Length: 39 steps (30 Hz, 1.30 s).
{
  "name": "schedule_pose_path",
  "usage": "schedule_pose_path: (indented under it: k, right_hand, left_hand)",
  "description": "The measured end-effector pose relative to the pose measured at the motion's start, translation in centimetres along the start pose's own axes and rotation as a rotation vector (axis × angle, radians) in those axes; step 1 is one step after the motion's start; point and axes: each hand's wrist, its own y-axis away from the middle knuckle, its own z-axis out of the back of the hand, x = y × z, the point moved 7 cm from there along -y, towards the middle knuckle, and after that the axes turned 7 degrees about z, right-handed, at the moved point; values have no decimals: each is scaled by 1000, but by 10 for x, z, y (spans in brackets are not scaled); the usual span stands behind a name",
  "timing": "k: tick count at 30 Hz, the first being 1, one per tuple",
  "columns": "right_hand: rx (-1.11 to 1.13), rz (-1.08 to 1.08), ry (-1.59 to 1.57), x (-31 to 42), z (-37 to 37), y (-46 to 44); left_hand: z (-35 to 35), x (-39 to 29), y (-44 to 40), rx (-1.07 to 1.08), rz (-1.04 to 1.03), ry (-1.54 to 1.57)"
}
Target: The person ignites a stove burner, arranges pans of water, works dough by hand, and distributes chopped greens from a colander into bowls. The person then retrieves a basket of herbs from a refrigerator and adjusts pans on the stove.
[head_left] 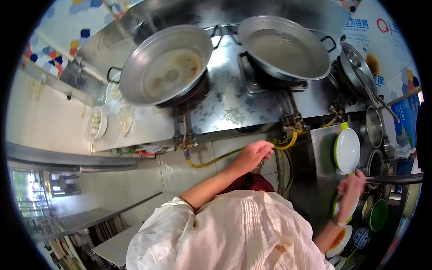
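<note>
We see the left hand [257,153] curled inward before the white shirt [252,220], while the right hand [350,191] is blurred near a plate [347,150], its hold we cannot tell.

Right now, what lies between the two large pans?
The head view shows their facing black handles, bare steel counter and the left edge of the right pan's burner stand.

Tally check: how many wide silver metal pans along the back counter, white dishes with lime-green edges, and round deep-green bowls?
Wide silver metal pans: 3
White dishes with lime-green edges: 2 (one partly behind the right hand)
Round deep-green bowl: 1
Total: 6
</note>
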Motion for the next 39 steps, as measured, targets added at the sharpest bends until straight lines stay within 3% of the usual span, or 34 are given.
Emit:
schedule_pose_path:
  k: [1,2,3,4,7,10,14,22,25,27,28,30,32,34,35,38,39]
  right_hand:
    - [8,10,18,12,-1,-5]
    - [157,-64,79,3,-43,-11]
    - [393,-255,-35,-6,-156,80]
    - [547,-390,-150,-15,-204,106]
    - [854,-438,-419,-19,-325,147]
    - [871,-597,-498,-14,-374,187]
    - [775,-809,-738,-4,-406,222]
    - [815,-815,-765,0,-433,248]
    - [803,-711,-630,-14,-431,243]
    - [792,-681,-616,-12,-431,242]
    - [799,-682,-624,-13,-431,243]
    - [757,-676,-627,-21,-428,239]
    - [749,-688,-626,-31,-435,233]
    - [709,-710,-605,-40,-433,229]
    - [713,-705,-576,-39,-436,228]
    - [675,-703,-534,-44,-445,225]
    - [702,-673,-540,-44,-452,222]
  left_hand:
    - [-3,-22,0,-23,-126,109]
    - [-4,-43,-1,-44,-250,218]
    - [59,-6,88,-105,-189,348]
    - [76,-10,109,-170,-150,449]
    - [164,4,142,-415,-144,474]
    - [220,37,189,-430,-167,744]
    - [249,40,208,-447,-233,791]
    - [277,76,219,-504,-206,878]
    - [274,85,210,-370,-237,903]
    - [321,93,218,-712,-277,597]
    - [360,95,229,-1002,-322,148]
    - [405,79,250,-1439,-154,-1039]
    - [466,94,244,-1299,154,-1254]
    - [533,142,244,-1179,561,-1185]
    - [557,159,247,-1229,581,-1197]
    - [634,211,247,-1045,812,-1640]
    - [602,163,270,-1253,691,-1023]
